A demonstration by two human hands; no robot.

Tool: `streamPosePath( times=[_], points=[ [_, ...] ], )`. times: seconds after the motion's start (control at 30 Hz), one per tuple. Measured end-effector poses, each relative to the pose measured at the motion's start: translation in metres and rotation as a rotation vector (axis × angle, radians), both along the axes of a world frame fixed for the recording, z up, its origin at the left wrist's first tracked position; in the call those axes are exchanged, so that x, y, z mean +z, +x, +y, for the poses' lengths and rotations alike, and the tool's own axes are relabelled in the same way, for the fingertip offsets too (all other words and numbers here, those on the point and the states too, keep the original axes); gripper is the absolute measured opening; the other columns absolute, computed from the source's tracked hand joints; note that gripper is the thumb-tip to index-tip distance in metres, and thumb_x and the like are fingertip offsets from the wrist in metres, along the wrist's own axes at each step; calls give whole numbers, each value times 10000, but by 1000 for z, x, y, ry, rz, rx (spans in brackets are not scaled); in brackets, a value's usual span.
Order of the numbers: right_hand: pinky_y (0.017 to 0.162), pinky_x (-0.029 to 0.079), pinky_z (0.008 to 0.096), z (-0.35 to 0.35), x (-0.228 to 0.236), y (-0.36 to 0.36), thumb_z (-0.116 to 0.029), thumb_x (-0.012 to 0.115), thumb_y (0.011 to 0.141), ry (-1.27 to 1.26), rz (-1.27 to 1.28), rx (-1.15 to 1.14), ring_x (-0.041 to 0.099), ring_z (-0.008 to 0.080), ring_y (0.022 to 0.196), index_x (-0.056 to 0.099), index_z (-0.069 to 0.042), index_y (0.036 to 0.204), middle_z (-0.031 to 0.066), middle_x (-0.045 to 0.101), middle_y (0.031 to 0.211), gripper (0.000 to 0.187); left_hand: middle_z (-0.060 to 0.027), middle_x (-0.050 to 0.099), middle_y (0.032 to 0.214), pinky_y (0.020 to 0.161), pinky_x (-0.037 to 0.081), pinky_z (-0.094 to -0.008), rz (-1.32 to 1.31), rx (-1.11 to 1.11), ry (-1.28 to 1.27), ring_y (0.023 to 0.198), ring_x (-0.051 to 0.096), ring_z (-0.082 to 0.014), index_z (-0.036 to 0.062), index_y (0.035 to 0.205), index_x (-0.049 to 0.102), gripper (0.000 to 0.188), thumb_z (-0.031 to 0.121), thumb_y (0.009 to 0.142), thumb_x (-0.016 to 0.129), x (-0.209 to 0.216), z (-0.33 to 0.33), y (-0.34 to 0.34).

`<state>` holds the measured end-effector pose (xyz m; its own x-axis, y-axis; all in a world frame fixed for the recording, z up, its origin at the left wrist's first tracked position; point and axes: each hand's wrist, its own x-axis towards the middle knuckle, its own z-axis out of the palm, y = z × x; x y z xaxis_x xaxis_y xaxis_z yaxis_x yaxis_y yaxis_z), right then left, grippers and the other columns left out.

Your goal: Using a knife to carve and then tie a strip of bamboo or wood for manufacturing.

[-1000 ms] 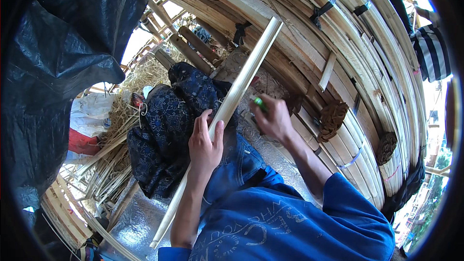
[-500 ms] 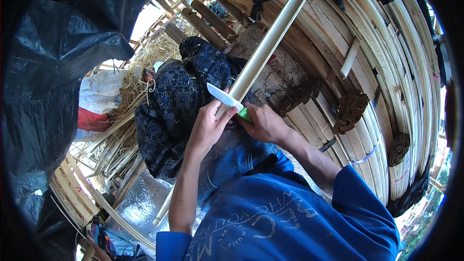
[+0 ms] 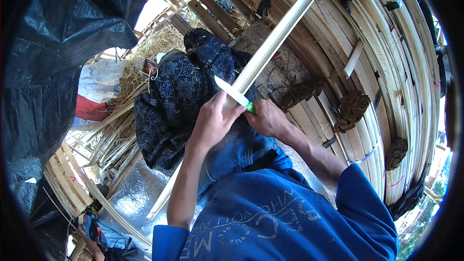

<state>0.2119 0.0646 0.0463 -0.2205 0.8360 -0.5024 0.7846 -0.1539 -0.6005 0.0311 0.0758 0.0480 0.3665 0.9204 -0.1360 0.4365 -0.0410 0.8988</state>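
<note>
Timber-crammed workspace, black tarp hanging on L; 1 pale wood strip slants up over the lap, L hand wrapped round it; 1 knife lies across strip, R hand closed on its green handle; 1 dark patterned cloth beneath; silvery sheet lower L; stacked slats, uncounted, fill R, w/ 2+ brown fibre ties; blade tip over cloth; strip's top end overlaps slats in view, clearance can't tell.
</note>
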Motion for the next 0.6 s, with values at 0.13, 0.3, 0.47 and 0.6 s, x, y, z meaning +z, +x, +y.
streamPosePath(
  times=[0.13,0.3,0.47,0.6],
  points=[
    [682,534,486,3,2,2,-246,579,863,-13,-69,-21,655,427,702,661,58,768,275,636,708,329,-205,608,1121,904,464,-453,329,210,335,1037,578,-343,-42,1264,538,486,239,889,667,13,-32,-7],
    [589,519,478,-7,15,-19,-216,606,859,44,10,105,641,409,620,633,9,712,240,619,645,270,-165,591,949,765,462,-426,502,401,228,880,570,-327,-11,1107,601,415,327,877,671,13,-82,-50],
    [587,529,477,-21,8,-36,-228,596,863,125,-8,269,639,395,593,633,0,735,222,627,641,263,-135,606,809,642,459,-411,507,380,366,708,586,-314,28,1001,617,361,371,890,645,-28,-104,-64],
    [483,528,402,6,-32,21,-221,546,900,429,-399,467,626,298,508,610,-13,702,168,610,580,294,-94,600,728,614,458,-406,471,337,328,676,590,-299,36,907,607,343,375,886,656,-33,-108,-65]
  ],
)
